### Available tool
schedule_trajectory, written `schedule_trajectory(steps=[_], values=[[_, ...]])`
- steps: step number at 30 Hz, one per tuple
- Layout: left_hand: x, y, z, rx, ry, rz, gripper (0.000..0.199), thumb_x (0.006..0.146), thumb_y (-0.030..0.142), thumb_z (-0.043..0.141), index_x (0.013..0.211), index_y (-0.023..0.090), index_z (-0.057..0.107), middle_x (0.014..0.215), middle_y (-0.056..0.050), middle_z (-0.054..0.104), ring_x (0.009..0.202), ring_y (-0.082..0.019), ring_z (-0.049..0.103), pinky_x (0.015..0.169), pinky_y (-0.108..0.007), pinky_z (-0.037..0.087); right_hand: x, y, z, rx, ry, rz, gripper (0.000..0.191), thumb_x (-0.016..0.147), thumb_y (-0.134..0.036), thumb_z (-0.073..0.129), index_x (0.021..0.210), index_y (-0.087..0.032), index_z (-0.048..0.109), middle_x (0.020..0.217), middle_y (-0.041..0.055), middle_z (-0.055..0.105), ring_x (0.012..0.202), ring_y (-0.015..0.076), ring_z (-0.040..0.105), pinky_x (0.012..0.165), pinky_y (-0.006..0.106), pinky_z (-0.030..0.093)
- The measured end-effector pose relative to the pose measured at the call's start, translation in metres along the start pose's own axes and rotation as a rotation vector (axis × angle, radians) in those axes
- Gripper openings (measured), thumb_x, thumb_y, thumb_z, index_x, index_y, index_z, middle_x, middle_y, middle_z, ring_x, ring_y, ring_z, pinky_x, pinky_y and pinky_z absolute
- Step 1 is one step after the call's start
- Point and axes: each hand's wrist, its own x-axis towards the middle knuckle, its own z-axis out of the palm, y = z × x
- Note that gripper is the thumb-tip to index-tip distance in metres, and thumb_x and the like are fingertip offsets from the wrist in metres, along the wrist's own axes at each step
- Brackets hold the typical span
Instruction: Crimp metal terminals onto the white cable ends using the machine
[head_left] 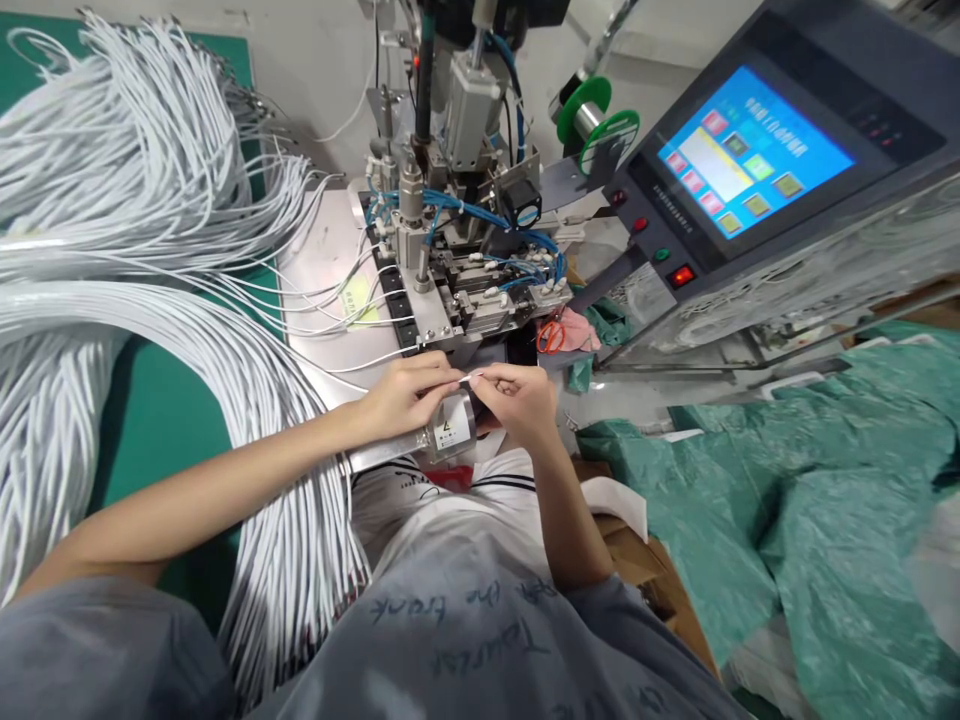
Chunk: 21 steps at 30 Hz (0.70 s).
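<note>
My left hand [411, 396] and my right hand [519, 398] meet fingertip to fingertip at the front edge of a machine [469, 255]. Both pinch a small white wire end [471, 376] between thumb and forefinger. Just below the fingers sits a metal block with a white warning label [453, 420]. Several white cables [330, 300] run across the metal plate [319, 240] into black slots [400, 308] on the machine's left side. A large bundle of white cables [225, 370] lies under and beside my left forearm.
A control screen [750, 150] stands at the upper right, near a green-flanged wire spool [589, 120]. Orange-handled scissors [550, 337] lie by a pink cloth [577, 330]. Green plastic sheeting [847, 480] fills the lower right. More cables [150, 130] cover the green mat [169, 395].
</note>
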Motion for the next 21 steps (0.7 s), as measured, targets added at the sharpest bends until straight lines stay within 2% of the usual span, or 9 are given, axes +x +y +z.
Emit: schedule_trajectory(steps=[2,6,11,16,18,21], values=[[-0.001,-0.002,0.000,0.034,-0.009,0.023,0.020,0.087,0.015,0.050,0.097,0.015,0.067,0.074,-0.005,0.059,0.067,-0.012,0.054,0.060,-0.023,0.044,0.001,0.003,-0.002,-0.006,-0.029,0.004,0.013,0.069,-0.020,0.062,0.059,-0.016,0.068,0.046,-0.0035,0.050,0.043,0.0065,0.038,0.040,0.019,0.028],[-0.001,-0.001,0.001,0.018,-0.027,0.021,0.018,0.087,0.016,0.050,0.092,0.014,0.067,0.073,-0.006,0.060,0.065,-0.012,0.054,0.059,-0.024,0.043,-0.004,0.002,-0.001,0.028,0.004,-0.025,0.013,0.070,-0.021,0.062,0.060,-0.016,0.068,0.053,-0.0016,0.054,0.047,0.0079,0.043,0.043,0.020,0.032],[0.000,0.006,0.000,-0.162,-0.049,-0.074,0.019,0.088,0.022,0.052,0.083,0.015,0.068,0.061,-0.002,0.058,0.055,-0.010,0.054,0.055,-0.021,0.043,-0.018,0.002,0.004,0.066,0.052,-0.060,0.015,0.074,-0.025,0.063,0.065,-0.018,0.071,0.056,-0.0010,0.056,0.049,0.0089,0.043,0.046,0.022,0.035],[-0.001,0.006,-0.001,-0.239,-0.137,-0.132,0.025,0.091,0.027,0.048,0.083,0.013,0.067,0.060,-0.002,0.058,0.053,-0.009,0.055,0.054,-0.020,0.044,-0.022,0.021,0.015,0.239,0.094,-0.047,0.015,0.075,-0.029,0.064,0.070,-0.018,0.072,0.061,0.0006,0.059,0.054,0.0108,0.048,0.050,0.024,0.037],[-0.002,0.006,0.000,-0.204,-0.159,-0.114,0.027,0.091,0.029,0.047,0.082,0.013,0.067,0.060,-0.002,0.057,0.054,-0.009,0.054,0.054,-0.020,0.043,-0.025,0.026,0.015,0.272,0.079,-0.038,0.015,0.075,-0.030,0.064,0.071,-0.018,0.072,0.063,0.0010,0.060,0.056,0.0114,0.049,0.051,0.024,0.038],[0.000,0.010,0.000,-0.106,-0.213,-0.018,0.028,0.091,0.031,0.046,0.082,0.013,0.066,0.067,-0.005,0.059,0.061,-0.011,0.055,0.058,-0.022,0.044,-0.035,0.030,0.004,0.226,0.010,-0.038,0.017,0.077,-0.031,0.062,0.073,-0.018,0.071,0.061,0.0000,0.056,0.054,0.0109,0.047,0.050,0.024,0.037]])
